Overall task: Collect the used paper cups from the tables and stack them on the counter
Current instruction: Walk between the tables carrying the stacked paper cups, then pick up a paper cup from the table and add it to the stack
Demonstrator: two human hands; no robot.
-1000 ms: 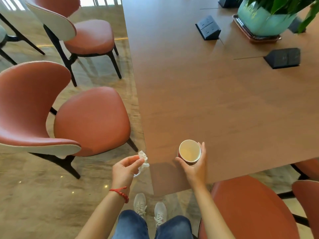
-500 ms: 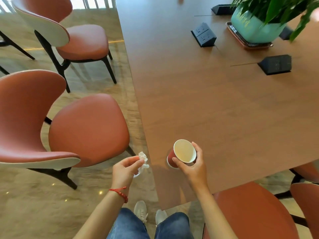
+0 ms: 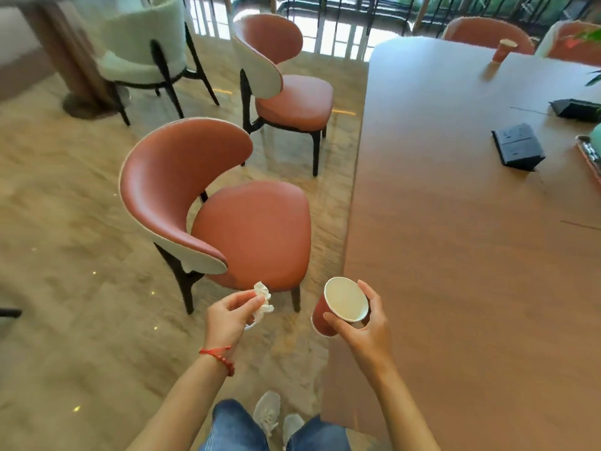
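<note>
- No legible text, label, brand, number or sign was found on any surface.
- The red paper cup (image 3: 338, 307) bore no readable print.

Red paper cup (image 3: 338, 307) in right hand (image 3: 364, 323), now off the table (image 3: 471, 255), tilted.

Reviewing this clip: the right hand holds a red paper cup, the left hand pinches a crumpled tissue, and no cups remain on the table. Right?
Not quite. The head view shows another red paper cup standing at the far end of the table. The rest holds.
</note>
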